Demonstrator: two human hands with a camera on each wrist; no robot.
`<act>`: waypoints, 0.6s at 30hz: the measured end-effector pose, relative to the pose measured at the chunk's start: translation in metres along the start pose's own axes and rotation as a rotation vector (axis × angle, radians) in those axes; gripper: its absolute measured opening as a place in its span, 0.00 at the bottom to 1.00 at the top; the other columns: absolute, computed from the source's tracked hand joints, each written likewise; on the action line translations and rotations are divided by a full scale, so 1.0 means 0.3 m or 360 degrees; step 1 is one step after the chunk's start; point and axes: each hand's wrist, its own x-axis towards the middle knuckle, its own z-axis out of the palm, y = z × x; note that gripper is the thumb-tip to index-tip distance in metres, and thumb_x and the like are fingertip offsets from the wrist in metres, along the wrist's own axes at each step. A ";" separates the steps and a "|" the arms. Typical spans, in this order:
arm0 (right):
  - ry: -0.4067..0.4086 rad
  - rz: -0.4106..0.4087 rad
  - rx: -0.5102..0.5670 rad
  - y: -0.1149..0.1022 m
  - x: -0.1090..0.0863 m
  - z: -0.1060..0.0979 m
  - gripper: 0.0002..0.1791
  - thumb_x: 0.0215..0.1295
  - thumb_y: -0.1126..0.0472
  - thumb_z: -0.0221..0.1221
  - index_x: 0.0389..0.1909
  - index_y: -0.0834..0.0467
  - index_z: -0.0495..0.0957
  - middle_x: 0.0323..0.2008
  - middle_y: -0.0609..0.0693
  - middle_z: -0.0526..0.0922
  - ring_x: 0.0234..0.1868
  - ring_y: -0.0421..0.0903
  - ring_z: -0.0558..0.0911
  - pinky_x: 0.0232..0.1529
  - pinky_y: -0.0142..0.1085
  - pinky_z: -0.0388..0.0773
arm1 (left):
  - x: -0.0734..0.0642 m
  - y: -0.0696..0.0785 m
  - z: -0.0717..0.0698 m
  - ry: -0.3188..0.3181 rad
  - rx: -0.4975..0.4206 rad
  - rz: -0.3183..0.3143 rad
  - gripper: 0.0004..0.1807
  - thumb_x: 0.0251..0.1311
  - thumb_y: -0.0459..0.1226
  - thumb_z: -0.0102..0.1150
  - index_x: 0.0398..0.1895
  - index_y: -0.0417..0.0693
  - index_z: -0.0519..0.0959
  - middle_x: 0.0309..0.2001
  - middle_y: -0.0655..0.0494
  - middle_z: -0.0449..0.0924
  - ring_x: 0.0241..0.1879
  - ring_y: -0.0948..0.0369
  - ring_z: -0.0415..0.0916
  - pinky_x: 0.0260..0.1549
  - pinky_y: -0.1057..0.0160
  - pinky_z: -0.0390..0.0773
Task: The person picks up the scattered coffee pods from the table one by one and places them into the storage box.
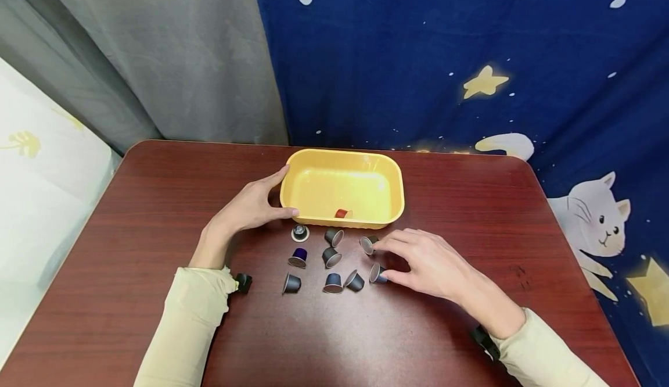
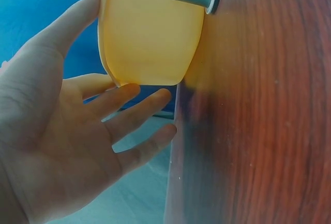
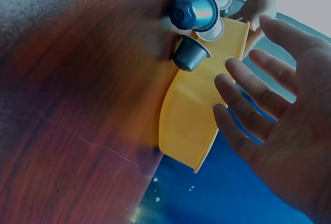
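Note:
A yellow plastic bin (image 1: 345, 186) stands near the table's far side, with a small red coffee capsule (image 1: 341, 214) lying at its near wall. My left hand (image 1: 250, 205) touches the bin's left end, thumb by the near corner and fingers spread along the side. Before the bin lie several dark coffee capsules, among them a purple one (image 1: 298, 257) and a blue one (image 1: 333, 283). My right hand (image 1: 434, 262) hovers at their right side with loosely extended fingers. Its fingertips are close to a grey capsule (image 1: 367, 245), its thumb by a dark blue capsule (image 1: 376, 273). The right wrist view shows no capsule in its palm.
The reddish-brown wooden table (image 1: 130, 247) has rounded far corners. Behind it hang a grey curtain (image 1: 209, 56) and a blue curtain (image 1: 392, 56) with stars and a cat. White cloth (image 1: 42, 201) hangs at the left. A black band (image 1: 485, 342) sits at the right wrist.

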 end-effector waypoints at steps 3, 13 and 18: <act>-0.0006 0.0019 0.0008 0.000 -0.009 0.006 0.25 0.57 0.44 0.70 0.55 0.47 0.82 0.49 0.38 0.82 0.50 0.39 0.80 0.47 0.41 0.81 | 0.001 0.002 0.000 -0.0003 -0.0007 0.0003 0.60 0.50 0.60 0.72 0.79 0.50 0.51 0.76 0.51 0.56 0.73 0.55 0.57 0.69 0.49 0.61; 0.0072 -0.0069 0.0032 0.010 -0.038 0.057 0.24 0.58 0.45 0.70 0.55 0.46 0.84 0.52 0.41 0.84 0.51 0.40 0.81 0.47 0.41 0.81 | 0.002 0.005 -0.002 -0.0020 0.0009 -0.0002 0.60 0.50 0.60 0.71 0.80 0.51 0.49 0.76 0.50 0.55 0.73 0.54 0.56 0.69 0.49 0.60; 0.0068 -0.0073 0.0046 0.008 -0.051 0.080 0.22 0.57 0.46 0.70 0.54 0.46 0.85 0.52 0.42 0.84 0.52 0.42 0.81 0.48 0.43 0.81 | 0.000 0.004 -0.004 -0.0031 0.0014 0.0006 0.60 0.51 0.60 0.71 0.80 0.51 0.48 0.76 0.50 0.55 0.73 0.54 0.57 0.69 0.49 0.61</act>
